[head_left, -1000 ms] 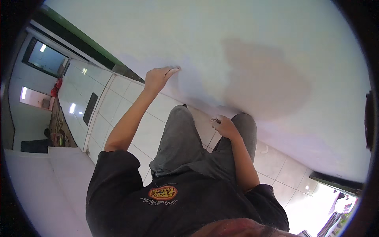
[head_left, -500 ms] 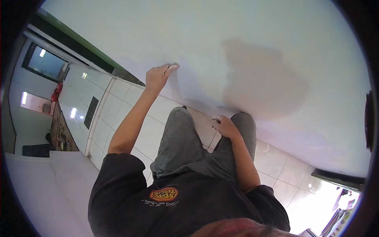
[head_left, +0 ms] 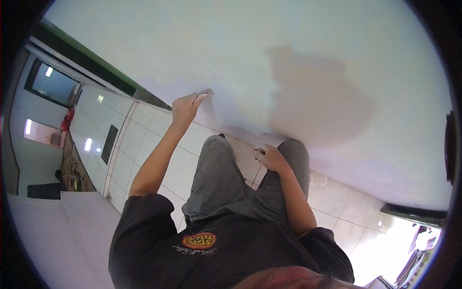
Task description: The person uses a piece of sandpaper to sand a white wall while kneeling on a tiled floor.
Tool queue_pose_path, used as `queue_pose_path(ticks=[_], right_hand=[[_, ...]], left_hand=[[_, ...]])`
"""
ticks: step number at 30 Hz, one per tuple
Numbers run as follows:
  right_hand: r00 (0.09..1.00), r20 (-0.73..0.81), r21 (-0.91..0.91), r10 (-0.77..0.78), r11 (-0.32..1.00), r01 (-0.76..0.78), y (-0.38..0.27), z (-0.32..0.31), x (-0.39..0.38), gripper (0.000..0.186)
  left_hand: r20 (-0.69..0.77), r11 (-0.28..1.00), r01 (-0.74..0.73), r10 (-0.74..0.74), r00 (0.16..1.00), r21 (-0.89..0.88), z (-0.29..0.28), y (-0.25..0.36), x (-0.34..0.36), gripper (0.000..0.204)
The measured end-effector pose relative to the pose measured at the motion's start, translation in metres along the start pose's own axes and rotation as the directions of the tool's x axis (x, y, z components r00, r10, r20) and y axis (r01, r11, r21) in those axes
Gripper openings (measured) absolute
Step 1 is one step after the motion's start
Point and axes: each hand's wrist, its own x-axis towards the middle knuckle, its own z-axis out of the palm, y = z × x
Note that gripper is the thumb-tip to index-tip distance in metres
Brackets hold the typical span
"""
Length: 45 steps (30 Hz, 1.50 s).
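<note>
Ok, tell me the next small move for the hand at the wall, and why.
Probably slide the left hand and its small flat grey tool right along the pale smooth wall, toward the large darker patch. The tool's edge already touches the wall just left of that patch, while the right hand rests by the knee.

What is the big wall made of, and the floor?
The wall looks like smooth painted plaster: matt, pale, with a duller greyish patch. The floor seems to be glossy pale ceramic tiles, with grid joints and light reflections. The left hand presses something small against the wall.
</note>
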Motion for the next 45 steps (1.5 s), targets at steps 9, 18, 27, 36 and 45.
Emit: queue_pose_path(ticks=[9,18,27,36,45], right_hand=[[0.999,0.032,-0.010,0.041,0.999,-0.041,-0.009,0.002,0.000,0.041],[1.000,0.011,0.029,0.019,0.999,-0.019,0.007,-0.001,0.003,0.038],[1.000,0.011,0.060,-0.028,0.998,0.027,0.001,0.002,0.002,0.035],[1.000,-0.004,0.062,-0.029,0.998,0.029,0.005,0.003,0.002,0.037],[0.999,0.050,0.002,0.009,1.000,-0.009,-0.001,-0.003,0.003,0.040]], left_hand=[[0.011,0.998,0.025,-0.025,1.000,-0.050,-0.007,0.016,0.039,0.036],[0.023,0.998,0.006,-0.007,1.000,0.056,-0.019,0.015,0.035,0.048],[0.053,0.999,0.015,-0.018,0.998,0.050,-0.004,0.027,0.026,0.049],[-0.099,0.988,0.068,-0.083,0.992,-0.142,-0.017,0.043,0.047,0.041],[-0.111,0.993,0.091,-0.100,0.989,-0.080,-0.010,0.024,0.023,0.049]])
